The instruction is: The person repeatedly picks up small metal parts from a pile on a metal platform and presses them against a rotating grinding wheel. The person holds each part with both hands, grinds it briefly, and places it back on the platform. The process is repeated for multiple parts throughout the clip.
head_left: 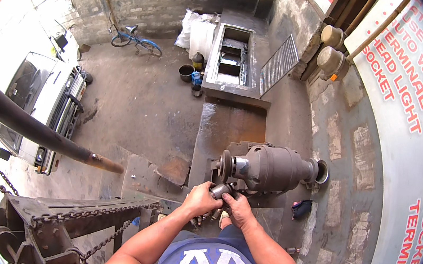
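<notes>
Far to your left stood a white truck (39, 98), with a dark pole (46, 129) slanting in front of it and a steel frame (20, 208) below, all well apart from your work. Near the middle, your left hand (202, 199) was closed around the left side of a metal part (220, 189), its fingers curled in. The part sat between your two hands, in front of your body and just below the disc (225, 166) on the motor's left end; whether the two touched, you could not have told from this view. Your right hand (239, 208) gripped the part from the other side, thumb along it, so neither grip was spread. The motor (276, 168) stood just beyond, and a dark bundle (301, 209) lay to its right.

The step in hand looked like steadying and turning the part close by the disc. The next move, as far as one could judge, called for a firm hold with both hands, the part's angle minded, and your fingertips well clear of the disc.
</notes>
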Tool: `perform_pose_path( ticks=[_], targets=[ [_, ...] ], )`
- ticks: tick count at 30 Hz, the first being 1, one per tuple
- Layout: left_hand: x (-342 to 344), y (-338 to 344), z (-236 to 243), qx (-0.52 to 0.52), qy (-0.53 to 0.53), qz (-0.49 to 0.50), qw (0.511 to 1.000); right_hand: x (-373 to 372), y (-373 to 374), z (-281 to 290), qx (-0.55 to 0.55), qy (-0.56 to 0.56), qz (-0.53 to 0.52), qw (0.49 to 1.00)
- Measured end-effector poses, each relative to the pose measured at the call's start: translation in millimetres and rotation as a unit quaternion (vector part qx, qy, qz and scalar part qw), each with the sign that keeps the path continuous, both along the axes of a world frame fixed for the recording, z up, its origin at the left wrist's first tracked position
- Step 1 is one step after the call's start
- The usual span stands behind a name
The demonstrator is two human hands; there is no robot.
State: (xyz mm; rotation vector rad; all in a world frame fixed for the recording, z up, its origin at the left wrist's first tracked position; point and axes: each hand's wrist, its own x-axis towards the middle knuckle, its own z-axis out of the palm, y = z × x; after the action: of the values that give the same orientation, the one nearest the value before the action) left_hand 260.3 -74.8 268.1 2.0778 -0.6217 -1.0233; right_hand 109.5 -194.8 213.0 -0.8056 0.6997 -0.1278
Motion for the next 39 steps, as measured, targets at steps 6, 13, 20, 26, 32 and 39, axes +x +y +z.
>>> perform_pose_path(
  ticks=[6, 13, 20, 26, 32, 39],
  targets=[
    [9, 3, -23, 0.012, 0.106, -0.002, 0.994, 5, -6, 4, -0.074, 0.064, 0.005, 0.995],
    [21, 5, -40, -0.040, 0.301, 0.028, 0.952, 19, -12, 17, -0.144, 0.153, 0.011, 0.978],
    [1, 14, -11, -0.045, 0.056, -0.054, 0.996, 3, -6, 21, -0.175, 0.104, 0.037, 0.978],
    [-1, 9, 1, -0.030, 0.054, -0.028, 0.998, -5, -11, 10, -0.056, 0.012, 0.018, 0.998],
    [5, 5, -9, -0.020, 0.077, -0.021, 0.997, -1, -16, 3, -0.067, 0.044, 0.015, 0.997],
    [5, 7, -34, -0.042, 0.157, 0.000, 0.987, 6, -15, 11, -0.133, 0.075, 0.025, 0.988]
  ],
)
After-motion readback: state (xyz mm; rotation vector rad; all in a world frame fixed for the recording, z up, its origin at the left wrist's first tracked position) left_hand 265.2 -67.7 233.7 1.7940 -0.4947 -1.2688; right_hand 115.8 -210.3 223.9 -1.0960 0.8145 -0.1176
